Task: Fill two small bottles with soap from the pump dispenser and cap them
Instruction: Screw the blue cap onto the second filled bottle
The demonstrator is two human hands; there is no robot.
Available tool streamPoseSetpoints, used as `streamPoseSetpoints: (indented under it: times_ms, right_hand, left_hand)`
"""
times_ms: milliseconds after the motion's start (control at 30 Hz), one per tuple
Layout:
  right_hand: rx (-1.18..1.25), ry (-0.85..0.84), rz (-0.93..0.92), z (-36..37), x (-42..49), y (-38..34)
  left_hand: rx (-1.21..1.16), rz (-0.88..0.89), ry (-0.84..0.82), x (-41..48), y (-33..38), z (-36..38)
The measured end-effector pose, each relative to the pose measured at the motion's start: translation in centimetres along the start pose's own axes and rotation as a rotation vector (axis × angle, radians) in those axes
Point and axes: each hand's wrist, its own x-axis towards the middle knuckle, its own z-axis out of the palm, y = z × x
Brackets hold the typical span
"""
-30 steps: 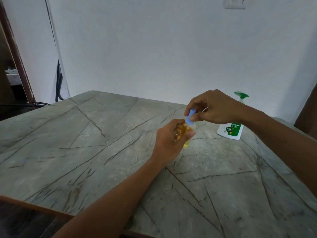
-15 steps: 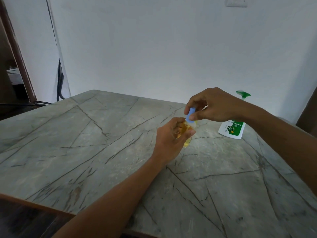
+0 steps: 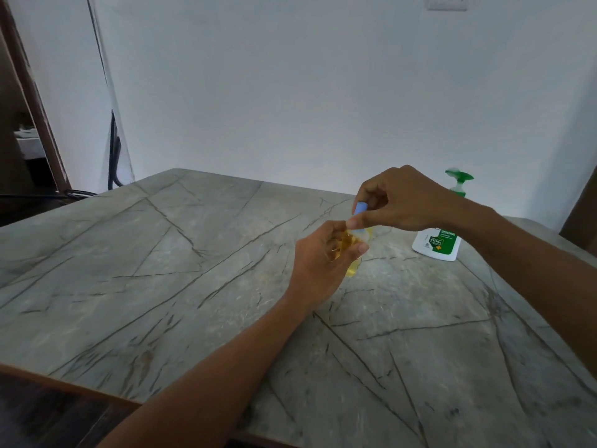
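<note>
My left hand (image 3: 323,263) is wrapped around a small clear bottle (image 3: 352,265) full of yellow soap, held just above the table. A light blue cap (image 3: 360,209) sits at the bottle's top, pinched between the thumb and fingers of my right hand (image 3: 400,198). Behind my right wrist stands the white pump dispenser (image 3: 436,244) with a green label and green pump head; my arm hides its middle. Only one small bottle is in view.
The grey marble table (image 3: 161,270) stretches wide to the left and front, with its wooden edge at the lower left. A white wall runs behind it, black cables hang at the back left, and a dark doorway is at the far left.
My right hand has shifted slightly on the blue cap, its fingers turning around it. The left hand and bottle stay in about the same place.
</note>
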Motion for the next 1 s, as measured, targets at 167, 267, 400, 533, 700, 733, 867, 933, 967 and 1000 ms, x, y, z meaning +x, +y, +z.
streamPoseSetpoints:
  times_ms: [167,267,400,533,700,733,867,933,967,1000]
  right_hand:
    - [-0.022,0.031,0.043,0.5,-0.1,-0.4]
    - [0.075,-0.043,0.027,-0.3,-0.2,-0.5]
    - [-0.005,-0.041,0.02,-0.2,0.0,-0.3]
    - [-0.079,0.082,0.016,1.0,0.4,-0.4]
    - [0.063,-0.034,0.015,0.1,0.1,-0.4]
    - [0.062,-0.039,0.007,0.1,0.1,-0.2]
    - [-0.036,0.077,0.028,1.0,0.4,-0.1]
    - [-0.053,0.104,0.043,1.3,0.5,-0.1]
    - [-0.03,0.085,0.054,1.2,0.3,-0.1]
    - [0.018,0.054,0.065,0.9,0.2,-0.2]
  left_hand:
    - [-0.008,-0.015,0.0,0.0,0.1,0.0]
    - [-0.009,-0.018,-0.005,0.1,0.1,0.0]
    - [0.005,-0.009,0.002,0.0,0.1,0.0]
    - [0.011,0.001,0.03,0.0,0.2,-0.1]
    - [-0.016,-0.01,0.013,0.0,0.5,-0.2]
    - [-0.025,-0.008,0.012,-0.1,0.4,-0.2]
    - [-0.03,-0.013,0.017,-0.1,0.4,-0.2]
    - [-0.021,-0.016,0.014,-0.1,0.4,-0.3]
    - [-0.022,-0.017,0.007,-0.1,0.5,-0.3]
    - [-0.028,-0.022,0.0,-0.1,0.6,-0.3]
